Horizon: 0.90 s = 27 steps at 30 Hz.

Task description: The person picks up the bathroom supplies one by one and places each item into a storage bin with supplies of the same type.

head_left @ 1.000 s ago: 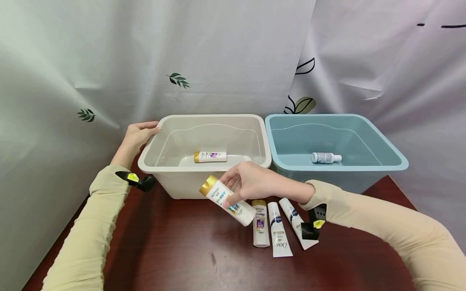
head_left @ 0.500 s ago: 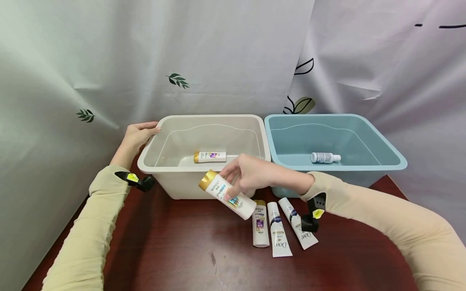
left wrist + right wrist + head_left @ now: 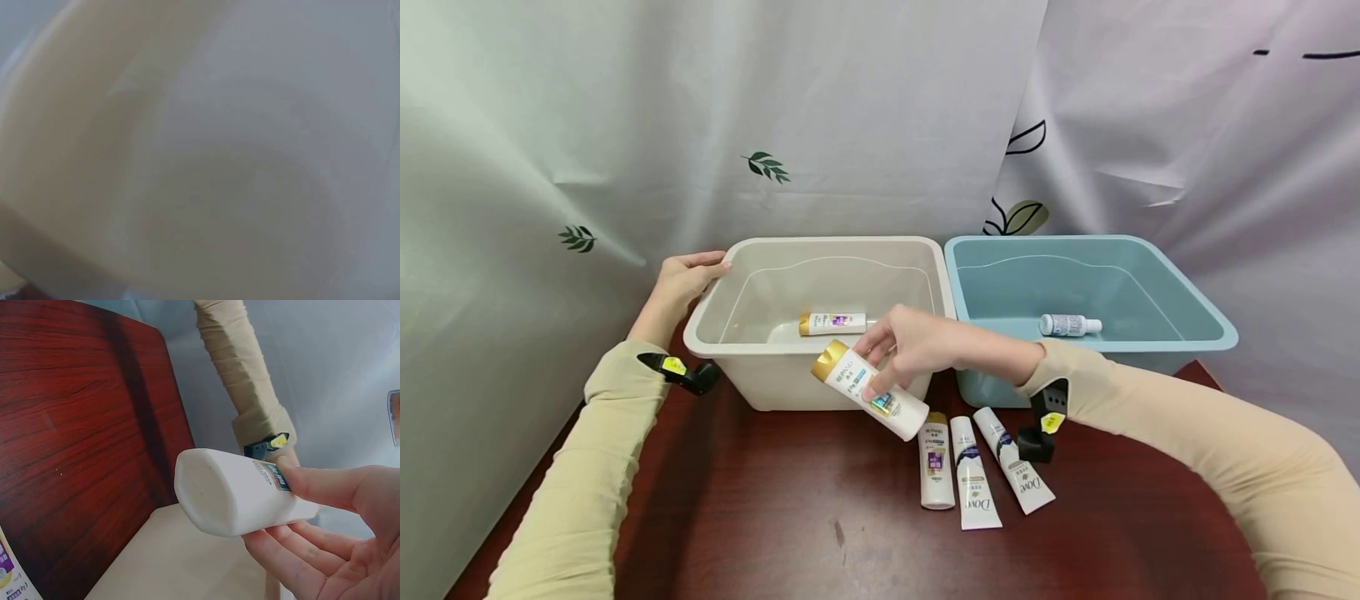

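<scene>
My right hand [image 3: 917, 346] grips a white shampoo bottle [image 3: 868, 387] with a gold cap, thumb on its label and fingers behind. The bottle tilts, cap up to the left, in front of the beige bin [image 3: 820, 379]; its base faces the camera in the right wrist view. My left hand [image 3: 683, 279] holds the beige bin's rim at the back left corner. Another gold-capped bottle [image 3: 835, 323] lies inside that bin. On the table, a third gold-capped bottle [image 3: 937, 471] lies beside two white Dove tubes, a nearer one [image 3: 976, 483] and one at its right [image 3: 1018, 471].
A blue bin [image 3: 1097, 346] stands against the beige one on the right, with a small white bottle [image 3: 1070, 325] lying in it. Both bins rest on a dark red wooden table [image 3: 760, 517]. A pale curtain [image 3: 850, 125] hangs behind them.
My right hand has risen with the shampoo bottle, from close over the table to overlapping the beige bin's front wall and rim. My left hand has stayed at the corner.
</scene>
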Available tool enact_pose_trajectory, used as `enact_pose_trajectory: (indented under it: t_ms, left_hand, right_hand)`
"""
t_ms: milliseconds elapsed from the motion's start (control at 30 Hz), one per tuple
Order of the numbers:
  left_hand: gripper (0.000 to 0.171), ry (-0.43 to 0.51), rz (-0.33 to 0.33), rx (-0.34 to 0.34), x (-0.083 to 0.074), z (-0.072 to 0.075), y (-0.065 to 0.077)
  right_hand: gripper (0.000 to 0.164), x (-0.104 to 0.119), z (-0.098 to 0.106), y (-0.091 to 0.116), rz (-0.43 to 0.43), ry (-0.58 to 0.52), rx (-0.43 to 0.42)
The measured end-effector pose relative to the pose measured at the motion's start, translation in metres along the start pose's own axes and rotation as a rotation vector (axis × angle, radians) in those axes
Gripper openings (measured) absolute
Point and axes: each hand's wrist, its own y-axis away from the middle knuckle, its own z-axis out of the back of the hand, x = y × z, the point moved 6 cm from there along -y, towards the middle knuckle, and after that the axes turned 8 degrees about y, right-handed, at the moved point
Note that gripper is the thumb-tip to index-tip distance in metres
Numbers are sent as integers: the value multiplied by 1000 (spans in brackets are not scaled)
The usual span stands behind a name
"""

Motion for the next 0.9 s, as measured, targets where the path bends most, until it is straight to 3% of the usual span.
enact_pose_trajectory:
  t_ms: [900]
  left_hand:
    - [57,-3,34,-29,1,-1,-2]
  right_hand:
    - [47,10,18,-4,-2,107,-18]
